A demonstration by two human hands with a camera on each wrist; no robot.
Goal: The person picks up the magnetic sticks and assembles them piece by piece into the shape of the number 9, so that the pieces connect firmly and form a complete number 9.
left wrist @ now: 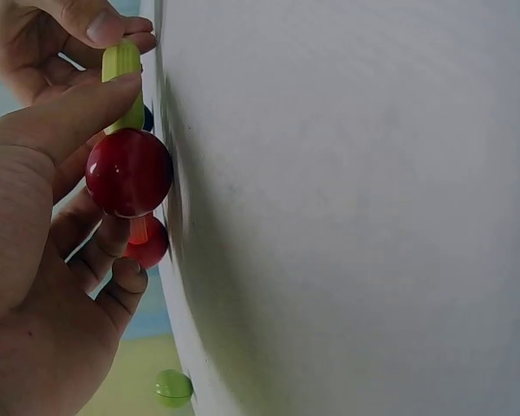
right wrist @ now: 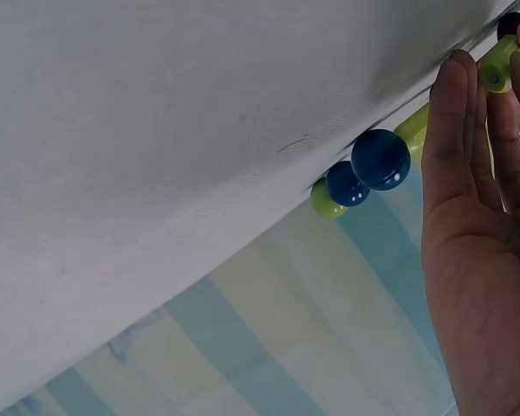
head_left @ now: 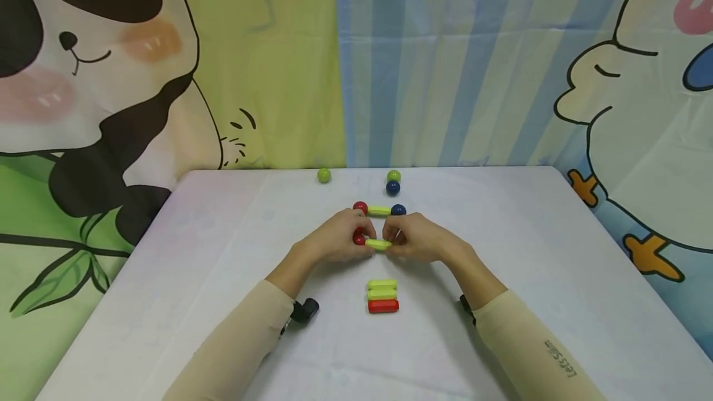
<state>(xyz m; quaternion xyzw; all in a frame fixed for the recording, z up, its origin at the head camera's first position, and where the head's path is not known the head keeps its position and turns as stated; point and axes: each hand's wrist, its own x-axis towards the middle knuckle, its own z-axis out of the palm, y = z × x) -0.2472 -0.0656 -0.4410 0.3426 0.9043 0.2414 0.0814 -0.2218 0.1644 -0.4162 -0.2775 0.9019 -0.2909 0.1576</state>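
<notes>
Both hands are at one yellow-green toy rod (head_left: 379,244) near the table's middle. My left hand (head_left: 346,237) pinches it, the thumb across the rod beside a glossy red ball (left wrist: 128,173) at its left end. Behind that ball, a short red rod (left wrist: 139,230) leads to a second red ball (left wrist: 147,245); the left fingers partly cover this stretch. My right hand (head_left: 418,237) pinches the rod's other end, whose flat face (right wrist: 495,78) carries no ball. Just beyond the hands, another yellow-green rod (head_left: 379,210) lies between the far red ball (head_left: 360,206) and a dark blue ball (head_left: 398,210).
Closer to me, two yellow-green rods (head_left: 382,289) and one red rod (head_left: 383,306) lie side by side. Toward the back edge sit a green ball (head_left: 324,175), plus another green ball (head_left: 393,176) next to a blue ball (head_left: 392,188). A printed curtain (head_left: 445,67) hangs behind the white table (head_left: 223,265).
</notes>
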